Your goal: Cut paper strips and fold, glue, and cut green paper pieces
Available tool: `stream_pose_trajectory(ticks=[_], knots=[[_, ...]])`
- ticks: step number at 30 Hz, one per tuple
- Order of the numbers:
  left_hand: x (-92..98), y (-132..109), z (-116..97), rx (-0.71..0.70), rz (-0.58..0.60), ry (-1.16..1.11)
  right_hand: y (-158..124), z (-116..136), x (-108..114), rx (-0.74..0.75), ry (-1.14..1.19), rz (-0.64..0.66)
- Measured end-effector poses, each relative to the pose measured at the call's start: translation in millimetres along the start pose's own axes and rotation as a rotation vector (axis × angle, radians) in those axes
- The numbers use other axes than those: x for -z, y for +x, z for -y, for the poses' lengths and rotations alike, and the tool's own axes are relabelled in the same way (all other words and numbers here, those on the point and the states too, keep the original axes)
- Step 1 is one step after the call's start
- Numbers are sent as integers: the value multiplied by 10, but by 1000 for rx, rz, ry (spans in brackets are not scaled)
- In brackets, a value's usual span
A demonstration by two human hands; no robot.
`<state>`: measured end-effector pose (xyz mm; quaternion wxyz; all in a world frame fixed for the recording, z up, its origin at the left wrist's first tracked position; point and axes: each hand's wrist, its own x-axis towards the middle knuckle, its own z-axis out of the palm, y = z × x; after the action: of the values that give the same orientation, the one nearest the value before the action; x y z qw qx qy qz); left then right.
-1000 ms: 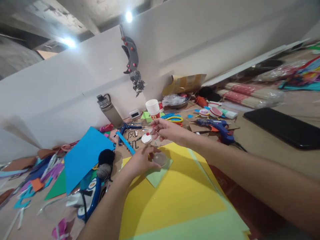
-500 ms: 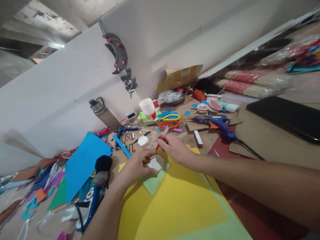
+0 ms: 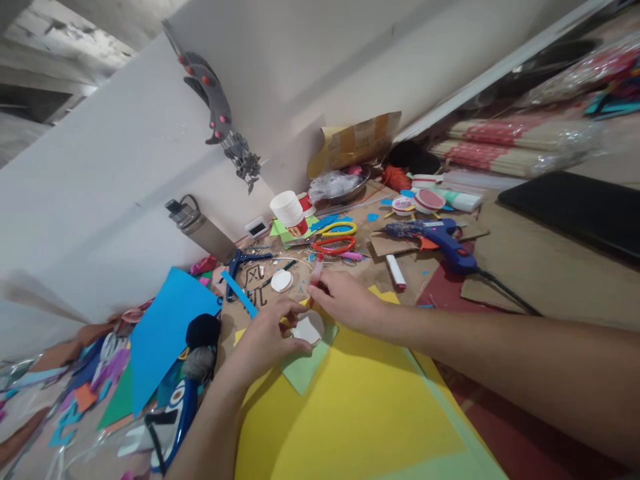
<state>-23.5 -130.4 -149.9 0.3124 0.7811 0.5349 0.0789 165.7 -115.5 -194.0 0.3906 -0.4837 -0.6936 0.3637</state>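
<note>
The left hand is curled around the near-left edge of a white disc, pinching it between the thumb, which lies along the lower rim, and the bent fingers. The disc is just above a small pale green square, which lies on a large yellow sheet. The right hand is closed around a slim red marker, held nearly upright with its lower end close to the disc's far edge; the fingers hide that end, so whether it touches the disc is hard to tell.

Beyond the hands, a second white disc lies flat on the brown board, beside some dark handwritten characters. A narrow blue strip slants past the left hand's fingers. Farther back are yellow-handled scissors, red-handled scissors and a stack of paper cups (tilted only because the whole view leans). To the right, a white marker with a red end lies near a blue glue gun, whose dark cord trails toward the lower right.
</note>
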Motion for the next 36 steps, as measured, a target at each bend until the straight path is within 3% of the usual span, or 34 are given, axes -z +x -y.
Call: stream_pose_trajectory(ticks=[36], knots=[[5, 1, -10, -8, 23, -2, 33, 14, 3, -28, -58, 109]])
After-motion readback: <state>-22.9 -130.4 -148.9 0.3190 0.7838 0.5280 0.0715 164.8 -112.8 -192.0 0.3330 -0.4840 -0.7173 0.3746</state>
